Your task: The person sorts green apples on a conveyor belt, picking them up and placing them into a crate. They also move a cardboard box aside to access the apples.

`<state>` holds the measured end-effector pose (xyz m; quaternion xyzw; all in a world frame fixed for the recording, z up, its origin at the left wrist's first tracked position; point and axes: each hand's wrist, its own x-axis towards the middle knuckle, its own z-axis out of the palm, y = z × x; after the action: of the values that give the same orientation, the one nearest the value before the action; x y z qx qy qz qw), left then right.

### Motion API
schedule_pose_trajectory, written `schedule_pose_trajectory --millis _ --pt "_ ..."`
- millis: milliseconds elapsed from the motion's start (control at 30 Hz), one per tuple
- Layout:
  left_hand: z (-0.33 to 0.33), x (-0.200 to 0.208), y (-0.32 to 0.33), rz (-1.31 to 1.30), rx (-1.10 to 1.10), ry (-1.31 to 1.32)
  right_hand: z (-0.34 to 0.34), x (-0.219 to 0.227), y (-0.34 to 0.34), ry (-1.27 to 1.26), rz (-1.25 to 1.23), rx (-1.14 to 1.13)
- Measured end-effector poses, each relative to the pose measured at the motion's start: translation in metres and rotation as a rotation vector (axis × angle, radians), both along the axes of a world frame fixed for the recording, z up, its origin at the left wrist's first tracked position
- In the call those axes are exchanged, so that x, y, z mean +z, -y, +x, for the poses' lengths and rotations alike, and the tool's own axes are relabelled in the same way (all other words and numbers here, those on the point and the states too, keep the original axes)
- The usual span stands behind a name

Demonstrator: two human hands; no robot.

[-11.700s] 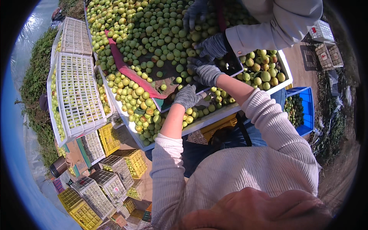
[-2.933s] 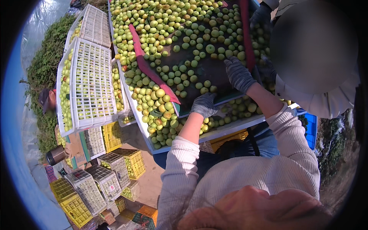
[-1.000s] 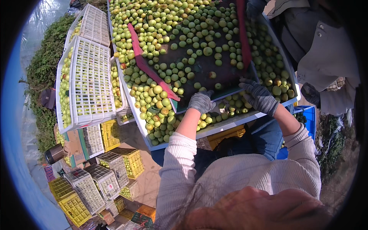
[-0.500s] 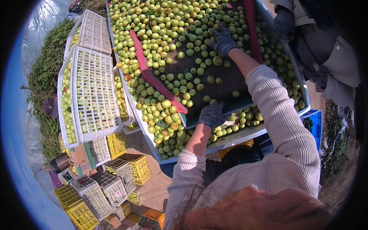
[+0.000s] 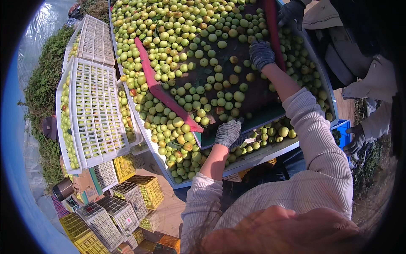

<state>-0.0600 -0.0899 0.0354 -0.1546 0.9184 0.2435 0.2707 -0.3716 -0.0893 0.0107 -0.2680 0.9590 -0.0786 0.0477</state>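
Observation:
Round green fruits, some tinged yellow or brown, cover a dark sloping sorting board (image 5: 253, 95) between two red padded strips, one on the left (image 5: 157, 88) and one on the right (image 5: 272, 31). My left hand (image 5: 229, 134), in a grey knit glove, is at the board's near edge with its fingers curled in; what they hold, if anything, is hidden. Farther up, beside the right strip, my gloved right hand (image 5: 262, 56) rests on the board with its fingers stretched forward and close together. A few fruits lie just left of it.
The board sits in a large pale tray (image 5: 149, 142) with fruit around it. White crates (image 5: 99, 110) of fruit stand at left; yellow and white crates (image 5: 146, 190) are stacked lower left. A co-worker's gloved hands (image 5: 291, 13) appear at right, near a blue crate (image 5: 343, 132).
My right hand has moved right and slightly nearer, its spread fingers drawn together. My left hand's fingers have curled. Fruits have rolled down the board. The co-worker's hands have shifted.

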Motion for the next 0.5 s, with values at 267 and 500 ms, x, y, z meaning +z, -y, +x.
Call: schedule_pose_trajectory --millis 267,500 --pt "0.001 -0.009 0.000 0.031 0.017 -0.047 0.023 -0.025 -0.001 0.320 0.095 0.258" --pt "-0.003 0.006 0.000 -0.024 0.027 -0.055 0.104 0.004 0.019 0.147 0.038 0.554"
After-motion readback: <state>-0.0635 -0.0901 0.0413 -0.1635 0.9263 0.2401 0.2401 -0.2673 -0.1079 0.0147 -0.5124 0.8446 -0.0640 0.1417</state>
